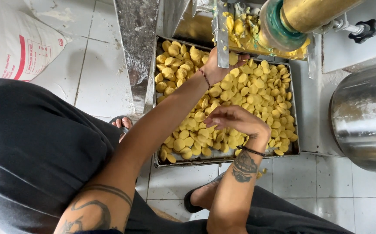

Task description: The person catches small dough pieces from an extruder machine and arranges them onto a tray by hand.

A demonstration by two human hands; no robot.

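We are reaching our left hand (217,65) to the far end of the metal tray (155,130), up against the cutter blade (219,34) of the dough machine (283,21) — whether its fingers are pinching anything, we cannot tell. Our right hand (235,120) is hovering nearer, fingers loosely curled and empty, just above the yellow dough discs (248,93) — they are lying directly beneath its fingertips.

the floor (105,82) is laid with pale square tiles, dusted with flour and smudged along the grout. a white sack with red markings (14,39) lies at the far left. to the right stands a large round steel drum (365,117). daylight falls evenly, with soft shadows.
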